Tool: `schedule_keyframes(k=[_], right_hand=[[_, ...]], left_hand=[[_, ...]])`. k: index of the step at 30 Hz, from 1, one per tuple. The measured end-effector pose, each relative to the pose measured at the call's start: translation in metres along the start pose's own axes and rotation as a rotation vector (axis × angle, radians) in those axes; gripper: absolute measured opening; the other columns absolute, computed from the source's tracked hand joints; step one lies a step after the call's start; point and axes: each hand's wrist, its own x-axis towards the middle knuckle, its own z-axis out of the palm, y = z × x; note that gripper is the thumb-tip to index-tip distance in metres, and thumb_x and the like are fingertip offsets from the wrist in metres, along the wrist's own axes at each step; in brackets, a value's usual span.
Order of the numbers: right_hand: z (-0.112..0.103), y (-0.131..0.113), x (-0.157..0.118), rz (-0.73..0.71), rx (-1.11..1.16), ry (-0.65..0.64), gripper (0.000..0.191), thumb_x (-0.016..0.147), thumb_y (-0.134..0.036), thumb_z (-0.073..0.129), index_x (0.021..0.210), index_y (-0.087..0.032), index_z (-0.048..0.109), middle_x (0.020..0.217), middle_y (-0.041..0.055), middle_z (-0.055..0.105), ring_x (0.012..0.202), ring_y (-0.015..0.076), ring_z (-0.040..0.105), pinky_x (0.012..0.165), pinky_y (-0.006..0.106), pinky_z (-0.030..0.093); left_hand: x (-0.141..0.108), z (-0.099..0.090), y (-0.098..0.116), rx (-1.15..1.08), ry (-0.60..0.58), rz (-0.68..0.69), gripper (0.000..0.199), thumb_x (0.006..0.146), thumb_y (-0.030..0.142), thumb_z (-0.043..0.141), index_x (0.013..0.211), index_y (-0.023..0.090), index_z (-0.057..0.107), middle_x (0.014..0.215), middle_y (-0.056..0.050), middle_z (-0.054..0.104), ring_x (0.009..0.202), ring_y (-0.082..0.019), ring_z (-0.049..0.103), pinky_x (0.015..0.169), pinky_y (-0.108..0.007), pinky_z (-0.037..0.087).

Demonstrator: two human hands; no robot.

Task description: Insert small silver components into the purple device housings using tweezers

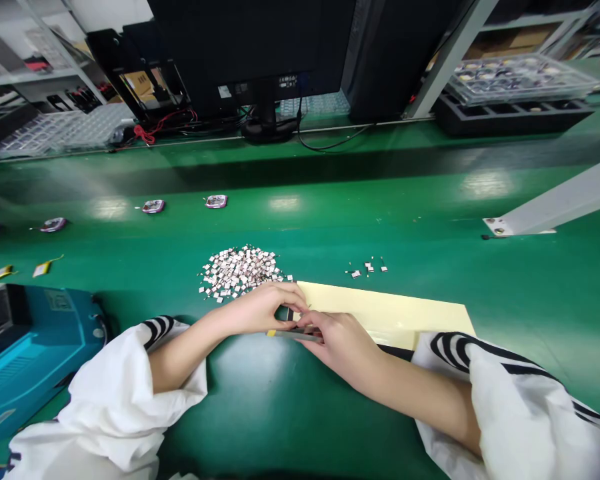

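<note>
The two hands meet over the near end of a yellow sheet (380,310), which lies on the green table (305,413) and runs from them toward three o'clock, dipping slightly to four; the right hand (337,333) holds a slim grey tool (300,335), its long axis near nine-to-three, yellow-tipped end toward nine; the left hand (275,308) has its fingertips drawn narrow beside the right's, though I cannot tell what they pinch; a pile of small white parts (237,270) lies at ten o'clock; the step in hand looks like fine fingertip work, and the next move calls for steady, light pressure.
</note>
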Motion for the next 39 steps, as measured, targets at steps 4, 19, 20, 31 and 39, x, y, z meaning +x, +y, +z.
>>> schedule_keyframes(k=[4,19,20,31,39], right_hand=[[-0.003,-0.001,0.002,0.028,0.024,0.003,0.016,0.071,-0.02,0.062,0.086,-0.017,0.063,0.075,0.0021,0.068,0.06,0.0176,0.062,0.056,0.025,0.044],[-0.022,0.007,0.005,0.019,0.43,0.027,0.007,0.068,-0.019,0.05,0.066,-0.015,0.056,0.053,-0.0038,0.047,0.046,0.0078,0.039,0.043,0.019,0.03],[-0.027,0.011,0.004,0.018,0.474,0.051,0.008,0.068,-0.021,0.049,0.065,-0.015,0.053,0.053,-0.004,0.045,0.046,0.0076,0.037,0.044,0.019,0.03],[-0.042,0.041,0.008,0.041,0.792,0.254,0.016,0.072,-0.031,0.048,0.067,-0.016,0.045,0.053,-0.0042,0.041,0.044,0.007,0.03,0.041,0.021,0.023],[-0.04,0.038,0.012,-0.013,0.768,0.283,0.012,0.071,-0.026,0.049,0.064,-0.016,0.045,0.054,-0.0044,0.041,0.049,0.0083,0.034,0.048,0.022,0.026]], left_hand=[[0.001,0.0,0.0,-0.018,-0.015,-0.012,0.012,0.073,0.013,0.055,0.083,0.013,0.061,0.084,-0.004,0.056,0.076,-0.011,0.053,0.069,-0.018,0.042],[-0.002,-0.002,0.003,0.082,-0.012,-0.011,0.019,0.078,0.012,0.048,0.09,0.016,0.063,0.092,-0.004,0.062,0.082,-0.013,0.057,0.075,-0.021,0.042],[-0.002,0.0,0.003,0.101,0.023,-0.017,0.019,0.08,0.013,0.047,0.089,0.016,0.063,0.091,-0.004,0.062,0.082,-0.013,0.057,0.075,-0.021,0.042],[0.002,0.008,0.009,0.175,0.11,0.01,0.026,0.077,0.023,0.054,0.102,0.018,0.057,0.099,-0.005,0.06,0.089,-0.015,0.055,0.082,-0.026,0.041],[0.001,0.023,0.006,0.533,0.201,0.113,0.018,0.082,0.025,0.046,0.089,0.015,0.06,0.083,-0.007,0.056,0.079,-0.017,0.05,0.071,-0.028,0.043]])
